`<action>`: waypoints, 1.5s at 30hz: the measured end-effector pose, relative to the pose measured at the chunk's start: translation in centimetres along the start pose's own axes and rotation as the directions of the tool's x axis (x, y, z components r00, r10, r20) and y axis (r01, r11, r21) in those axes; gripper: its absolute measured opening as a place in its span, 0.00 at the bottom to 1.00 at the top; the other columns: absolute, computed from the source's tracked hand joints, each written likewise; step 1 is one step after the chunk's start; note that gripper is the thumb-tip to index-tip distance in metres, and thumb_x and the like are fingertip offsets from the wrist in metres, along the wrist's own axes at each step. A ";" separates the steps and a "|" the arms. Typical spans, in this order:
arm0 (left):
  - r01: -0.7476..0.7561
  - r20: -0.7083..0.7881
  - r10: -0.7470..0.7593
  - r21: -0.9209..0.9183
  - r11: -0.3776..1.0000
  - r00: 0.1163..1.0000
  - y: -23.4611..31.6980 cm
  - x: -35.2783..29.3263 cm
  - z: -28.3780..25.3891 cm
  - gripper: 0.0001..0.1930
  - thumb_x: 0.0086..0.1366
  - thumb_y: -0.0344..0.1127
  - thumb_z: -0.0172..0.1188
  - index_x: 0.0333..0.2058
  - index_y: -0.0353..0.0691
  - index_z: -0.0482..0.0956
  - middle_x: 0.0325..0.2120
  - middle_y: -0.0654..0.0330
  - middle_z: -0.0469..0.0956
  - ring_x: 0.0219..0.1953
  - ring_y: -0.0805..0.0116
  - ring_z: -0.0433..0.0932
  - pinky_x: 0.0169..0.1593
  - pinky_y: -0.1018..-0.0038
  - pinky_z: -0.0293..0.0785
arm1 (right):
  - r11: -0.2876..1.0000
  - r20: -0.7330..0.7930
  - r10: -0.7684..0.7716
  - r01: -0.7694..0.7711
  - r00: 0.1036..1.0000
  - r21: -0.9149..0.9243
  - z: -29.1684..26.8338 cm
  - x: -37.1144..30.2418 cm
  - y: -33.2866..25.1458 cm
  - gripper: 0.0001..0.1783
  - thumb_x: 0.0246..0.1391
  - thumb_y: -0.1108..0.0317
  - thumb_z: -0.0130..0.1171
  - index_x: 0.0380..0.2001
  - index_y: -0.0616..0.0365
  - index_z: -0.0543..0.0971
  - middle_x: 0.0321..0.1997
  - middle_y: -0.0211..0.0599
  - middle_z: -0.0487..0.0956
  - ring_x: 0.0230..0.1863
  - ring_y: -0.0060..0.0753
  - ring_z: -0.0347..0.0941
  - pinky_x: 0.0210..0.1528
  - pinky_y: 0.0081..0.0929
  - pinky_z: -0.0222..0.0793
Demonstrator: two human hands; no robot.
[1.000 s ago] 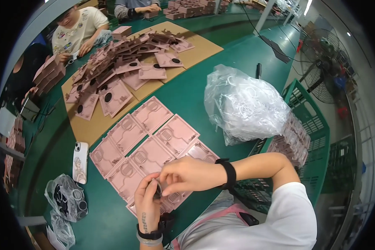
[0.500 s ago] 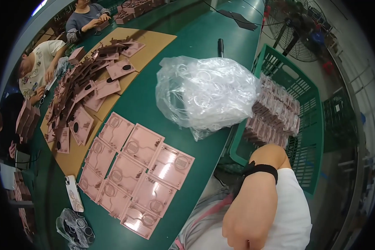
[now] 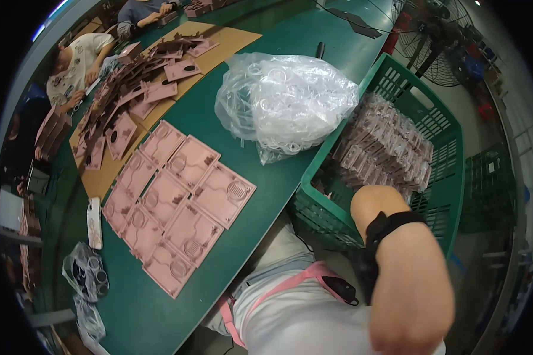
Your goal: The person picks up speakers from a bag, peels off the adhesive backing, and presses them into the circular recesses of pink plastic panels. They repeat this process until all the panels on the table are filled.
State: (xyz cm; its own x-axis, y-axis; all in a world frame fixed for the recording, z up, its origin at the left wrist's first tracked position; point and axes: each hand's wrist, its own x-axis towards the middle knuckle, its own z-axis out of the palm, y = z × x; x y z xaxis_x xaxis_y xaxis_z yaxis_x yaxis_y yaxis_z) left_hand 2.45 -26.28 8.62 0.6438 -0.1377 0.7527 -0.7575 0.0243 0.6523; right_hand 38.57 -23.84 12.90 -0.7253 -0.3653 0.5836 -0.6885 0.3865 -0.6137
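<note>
My right hand (image 3: 405, 328) hangs at the lower edge, close in front of my white shirt. It is blurred and its fingers are turned away, so I cannot tell what they hold, if anything. The bent arm above it wears a black band, and its elbow reaches over the rim of a green crate (image 3: 320, 204). My left hand is out of view. On the green table (image 3: 130, 313) several flat pink plastic panels (image 3: 225, 195) with round grilles lie in slanted rows. Beyond them rests a clear plastic bag (image 3: 284, 106) filled with translucent rings.
Stacks of pink parts (image 3: 379, 142) in clear wrap fill part of the crate. A heap of pink panels (image 3: 124, 94) covers a cardboard sheet (image 3: 234, 38). Left stand a phone (image 3: 94, 223) and a small bag of rings (image 3: 87, 272). Two people work across the table; a fan (image 3: 429, 44) stands behind.
The view has shifted, so table and crate sit higher and more of my lap shows. My right hand has moved rightward in the picture. One fewer panel seems to lie at the near right end.
</note>
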 end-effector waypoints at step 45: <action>-0.064 -0.315 -0.695 -0.885 0.460 -0.646 -3.9 -22.5 15.0 0.13 0.61 0.35 0.60 0.42 0.34 0.75 0.30 0.54 0.75 0.26 0.68 0.71 0.31 0.74 0.69 | 0.412 -0.202 0.904 -0.892 0.376 0.185 -5.7 -7.3 12.7 0.28 0.53 0.60 0.63 0.54 0.61 0.71 0.45 0.43 0.77 0.45 0.39 0.75 0.48 0.31 0.70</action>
State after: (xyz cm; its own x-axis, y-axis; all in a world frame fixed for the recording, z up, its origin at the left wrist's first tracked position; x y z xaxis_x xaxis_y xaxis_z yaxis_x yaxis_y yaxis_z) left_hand -10.68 -38.09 -12.16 0.1446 0.3839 -0.9120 -0.2941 0.8967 0.3309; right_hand 35.14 -11.47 3.84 -0.8948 0.3835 -0.2284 0.3634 0.3288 -0.8717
